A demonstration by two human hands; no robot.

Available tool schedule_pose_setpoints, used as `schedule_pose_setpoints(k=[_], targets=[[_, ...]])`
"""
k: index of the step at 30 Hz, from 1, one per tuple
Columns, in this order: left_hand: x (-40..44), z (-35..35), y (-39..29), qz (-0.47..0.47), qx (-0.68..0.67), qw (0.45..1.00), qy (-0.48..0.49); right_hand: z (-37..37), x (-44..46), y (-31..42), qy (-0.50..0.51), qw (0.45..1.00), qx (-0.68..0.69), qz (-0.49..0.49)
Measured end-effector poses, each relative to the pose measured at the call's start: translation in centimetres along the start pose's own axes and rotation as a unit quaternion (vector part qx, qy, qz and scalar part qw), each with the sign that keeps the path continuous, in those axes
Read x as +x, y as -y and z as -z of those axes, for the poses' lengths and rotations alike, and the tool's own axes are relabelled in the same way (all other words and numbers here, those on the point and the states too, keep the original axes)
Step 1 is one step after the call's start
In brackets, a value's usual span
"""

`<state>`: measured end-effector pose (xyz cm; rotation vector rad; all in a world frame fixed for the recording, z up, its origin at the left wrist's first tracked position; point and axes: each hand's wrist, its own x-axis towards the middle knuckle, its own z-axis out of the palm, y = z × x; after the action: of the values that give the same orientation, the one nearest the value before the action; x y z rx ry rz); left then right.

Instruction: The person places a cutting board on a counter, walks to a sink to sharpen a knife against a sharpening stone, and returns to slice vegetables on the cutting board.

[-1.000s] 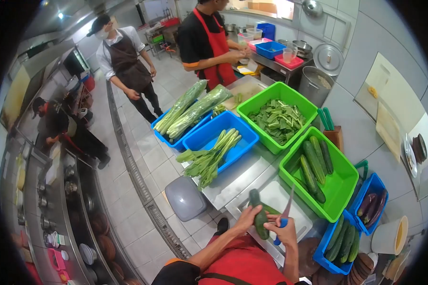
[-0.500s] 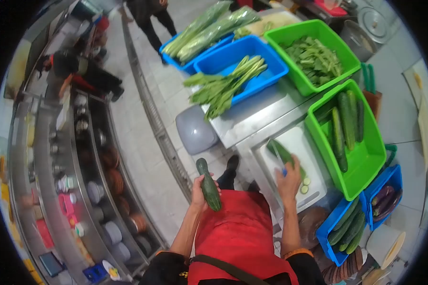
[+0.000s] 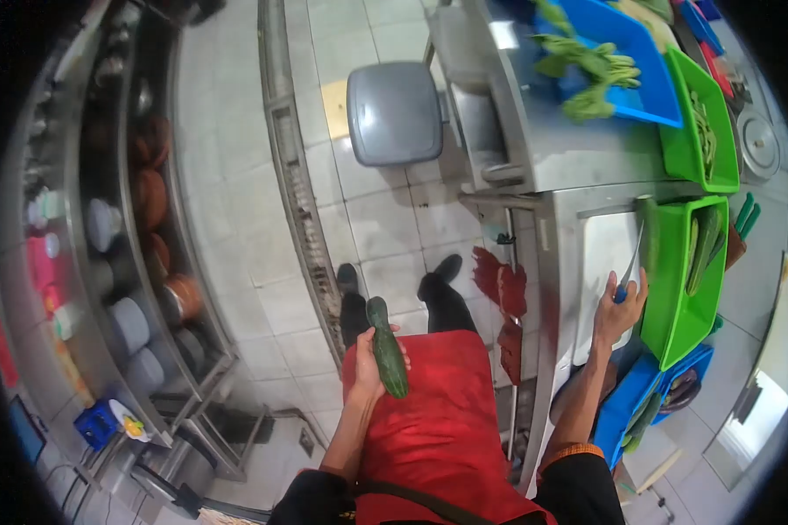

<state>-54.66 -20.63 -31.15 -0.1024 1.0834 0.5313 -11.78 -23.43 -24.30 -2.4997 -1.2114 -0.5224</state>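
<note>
My left hand (image 3: 365, 372) is wrapped round a dark green cucumber (image 3: 389, 350), held upright in front of my red apron. Over on the right, my right hand (image 3: 615, 313) grips a knife (image 3: 621, 293) by its blue handle, the blade pointing away from me. Beneath the knife lies a white cutting board (image 3: 597, 254) on the steel table. Another cucumber (image 3: 646, 229) rests at the board's right side, close to the blade. Beside it stands a green bin (image 3: 674, 332) with several cucumbers (image 3: 702, 249) inside.
A blue bin with leafy greens (image 3: 587, 66) and a second green bin (image 3: 727, 171) stand farther back. A blue bin (image 3: 626, 398) is near my right forearm. A grey lidded container (image 3: 394, 114) stands on the floor; steel shelves (image 3: 179, 289) run along the left.
My view has turned, so the table appears farther right and the floor fills the middle. The cucumber stays in my left hand and the knife in my right.
</note>
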Motion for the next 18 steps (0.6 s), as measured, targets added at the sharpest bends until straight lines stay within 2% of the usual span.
schedule_pose_setpoints(k=[2,4,5,8,12,18], targets=[[-0.7,3.5,0.4,0.028,-0.033,0.999,0.002,-0.1,-2.1,2.3,0.028,0.999,-0.028,0.002],[-1.3,7.0,0.6,0.033,-0.097,0.995,-0.001,-1.4,-3.9,2.0,0.013,0.996,-0.035,0.082],[-2.0,8.3,0.4,0.029,-0.092,0.995,-0.021,-1.1,-4.2,2.3,0.035,0.996,-0.066,0.037],[-3.2,13.5,0.6,0.037,-0.136,0.990,-0.022,-1.2,-4.4,2.9,0.042,0.994,-0.101,-0.011],[-3.7,18.5,1.7,0.034,-0.220,0.974,-0.028,-0.9,-3.9,0.6,0.043,0.982,-0.182,0.019],[-4.2,22.0,2.4,0.049,-0.249,0.967,0.003,-0.3,-3.1,-0.5,0.032,0.955,-0.290,0.056]])
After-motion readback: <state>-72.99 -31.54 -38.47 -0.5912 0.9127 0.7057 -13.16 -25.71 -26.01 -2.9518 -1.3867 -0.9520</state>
